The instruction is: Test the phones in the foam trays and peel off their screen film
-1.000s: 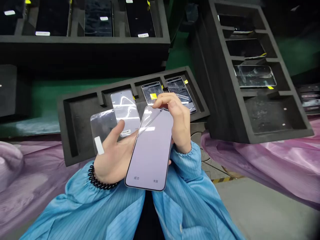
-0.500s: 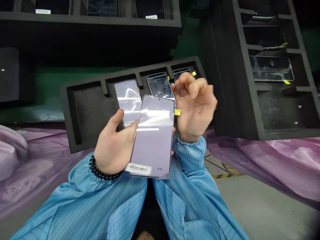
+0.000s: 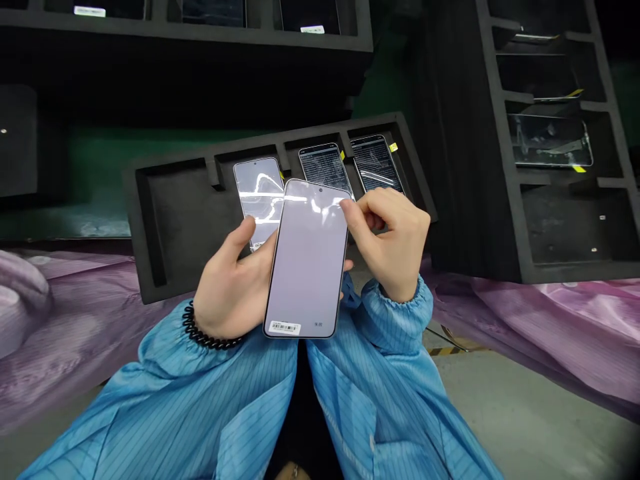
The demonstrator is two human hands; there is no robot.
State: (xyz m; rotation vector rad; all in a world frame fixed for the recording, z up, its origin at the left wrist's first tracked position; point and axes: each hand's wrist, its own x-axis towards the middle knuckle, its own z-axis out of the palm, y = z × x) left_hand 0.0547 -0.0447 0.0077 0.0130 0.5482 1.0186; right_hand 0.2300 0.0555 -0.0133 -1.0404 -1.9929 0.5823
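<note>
A phone with a pale lit screen [image 3: 307, 267] lies across my left hand [image 3: 235, 287], whose fingers pass beneath it and show at its right edge. A white barcode label is at the screen's bottom left. My right hand [image 3: 393, 233] is closed at the phone's upper right corner, thumb and forefinger pinched there; anything between them is too small to make out. Behind, a black foam tray [image 3: 175, 227] holds a pale-screened phone [image 3: 257, 193] and two phones with dark text screens, one in the middle [image 3: 325, 167] and one at the right [image 3: 377, 163].
At the top left stands a black foam tray [image 3: 200, 37] with phones in its slots. Another tray [image 3: 510, 200] at the right holds several devices with yellow tabs. Pink-purple sheeting [image 3: 90, 320] lies along the near edge on both sides.
My right hand has turned and closed at the phone's upper right corner; before, its fingers were raised and apart. The yellow tab on that corner no longer shows. The held phone has shifted slightly upward.
</note>
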